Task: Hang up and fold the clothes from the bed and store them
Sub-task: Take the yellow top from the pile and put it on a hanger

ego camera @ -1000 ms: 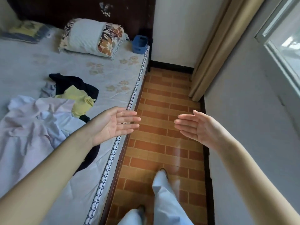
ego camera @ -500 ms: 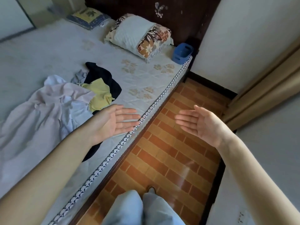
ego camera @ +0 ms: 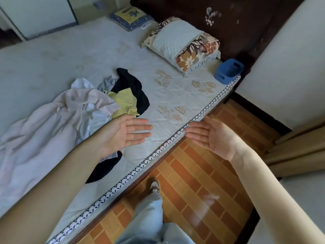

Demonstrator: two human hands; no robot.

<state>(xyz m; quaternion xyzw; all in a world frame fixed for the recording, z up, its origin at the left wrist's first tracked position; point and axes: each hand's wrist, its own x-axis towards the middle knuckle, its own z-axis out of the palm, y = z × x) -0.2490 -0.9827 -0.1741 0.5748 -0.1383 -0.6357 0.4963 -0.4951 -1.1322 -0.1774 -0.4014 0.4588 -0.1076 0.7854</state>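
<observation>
Since a second ago the view swings left and down toward the bed [ego camera: 175,95], so more mattress and less window wall shows; both arms hold the same outstretched pose, palms facing each other. Bed fills the upper left, its patterned edge trim running diagonally from lower left to upper right; tiled floor [ego camera: 202,173] lies beside it on the right. Clothes pile [ego camera: 84,110] sits unsorted on the mattress, left of centre: large pale pink garment [ego camera: 44,134] spread widest, then black garment [ego camera: 133,90] behind and trailing under the forearm, yellow garment [ego camera: 124,103] crumpled on top, a small grey piece at the back. Judgement: task is at the very start; nothing visibly folded, hung or stored, the entire pile is left to do. No hanger or wardrobe identifiable in view. Pillow [ego camera: 182,46] rests at the headboard end, blue basket [ego camera: 228,70] at the mattress corner just beside it, folded blue-yellow item [ego camera: 131,16] at the far edge. Left hand [ego camera: 126,132] hovers over the mattress with fingers straight and together, holding nothing, directly next to the near edge of the pile, the yellow garment just behind it. Right hand [ego camera: 211,136] is likewise flat and empty, over the bed's edge trim, well apart from the clothes.
</observation>
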